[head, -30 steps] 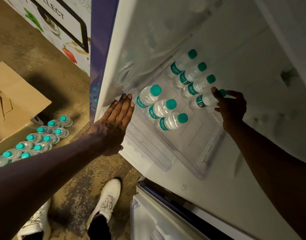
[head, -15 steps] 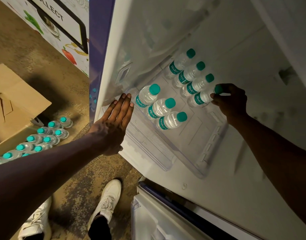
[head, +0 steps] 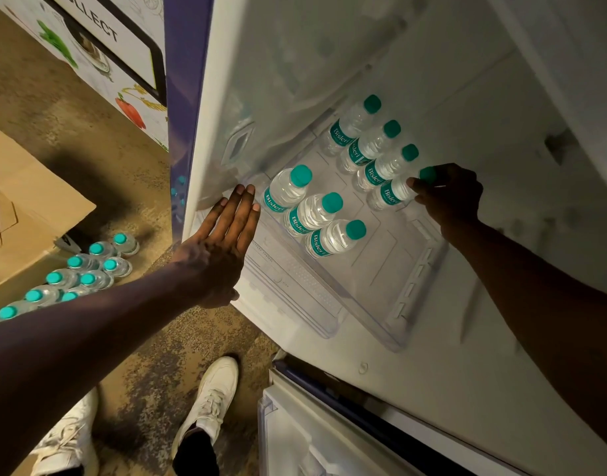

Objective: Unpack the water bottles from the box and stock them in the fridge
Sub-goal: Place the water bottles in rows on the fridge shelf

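1. My white shoes [head: 209, 400] stand on a mottled, worn brown floor [head: 151, 365].
2. To my left an open cardboard box [head: 27, 201] sits on that floor, with a cluster of teal-capped floor bottles [head: 85, 273] just beside it.
3. My left grip [head: 219, 249] is released, fingers straight and flat against the fridge's front left edge, close to the nearest standing bottle.
4. The clear tray [head: 391, 269] inside the white fridge [head: 329, 63] carries a front row [head: 316, 214] of three upright bottles.
5. Behind stands a row of four; my right grip [head: 449, 197] is grasping the end bottle [head: 391, 194] at its cap.
6. Beyond the fridge's purple side, a printed sign [head: 99, 32] with vegetables stands along the wall.
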A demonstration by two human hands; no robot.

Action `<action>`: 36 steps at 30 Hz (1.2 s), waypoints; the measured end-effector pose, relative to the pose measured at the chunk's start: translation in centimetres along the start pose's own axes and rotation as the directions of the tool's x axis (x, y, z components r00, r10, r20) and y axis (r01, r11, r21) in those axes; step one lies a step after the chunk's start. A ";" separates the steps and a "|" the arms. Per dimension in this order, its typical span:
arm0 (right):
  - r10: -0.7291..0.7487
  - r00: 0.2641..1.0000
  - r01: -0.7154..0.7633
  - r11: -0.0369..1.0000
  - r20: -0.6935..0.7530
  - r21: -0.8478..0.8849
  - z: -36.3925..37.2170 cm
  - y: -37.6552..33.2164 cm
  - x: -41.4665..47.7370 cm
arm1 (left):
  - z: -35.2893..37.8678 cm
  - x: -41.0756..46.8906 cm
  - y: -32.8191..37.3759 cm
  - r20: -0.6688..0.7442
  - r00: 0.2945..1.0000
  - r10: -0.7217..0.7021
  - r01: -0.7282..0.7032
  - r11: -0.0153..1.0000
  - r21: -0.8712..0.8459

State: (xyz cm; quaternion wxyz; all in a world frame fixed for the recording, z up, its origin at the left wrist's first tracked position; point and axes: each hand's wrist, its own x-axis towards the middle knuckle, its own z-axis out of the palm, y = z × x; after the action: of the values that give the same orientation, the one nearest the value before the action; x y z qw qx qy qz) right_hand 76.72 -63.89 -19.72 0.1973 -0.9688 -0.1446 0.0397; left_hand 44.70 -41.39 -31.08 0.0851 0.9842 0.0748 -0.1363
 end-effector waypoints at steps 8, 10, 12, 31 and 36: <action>-0.002 1.000 0.002 0.999 0.012 -0.038 0.0 -0.1 0.4 | 0.0 0.2 0.0 0.043 0.999 -0.007 0.008 1.000 -0.006; 0.012 1.000 -0.011 0.991 0.004 -0.136 -0.1 -0.4 0.5 | 0.1 0.3 0.0 0.029 1.000 -0.005 0.005 1.000 0.001; 0.007 0.996 -0.024 0.981 -0.086 -0.192 -0.4 -1.1 0.4 | 0.2 0.3 0.0 0.026 1.000 -0.003 0.003 1.000 0.005; -0.253 0.967 0.216 0.755 0.029 -0.619 2.7 -10.1 5.2 | -2.2 0.1 0.5 0.200 0.980 -0.024 0.003 0.994 0.106; -0.266 0.964 0.227 0.767 0.025 -0.600 2.8 -10.3 4.8 | -2.8 -0.1 0.6 0.228 0.973 -0.027 0.003 0.995 0.102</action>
State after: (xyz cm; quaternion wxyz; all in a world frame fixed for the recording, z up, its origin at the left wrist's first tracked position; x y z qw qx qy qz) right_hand 78.16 -52.35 -18.31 -0.1105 -0.9545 -0.2694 -0.0639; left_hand 45.43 -41.45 -28.32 0.0420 0.9643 0.0649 -0.2533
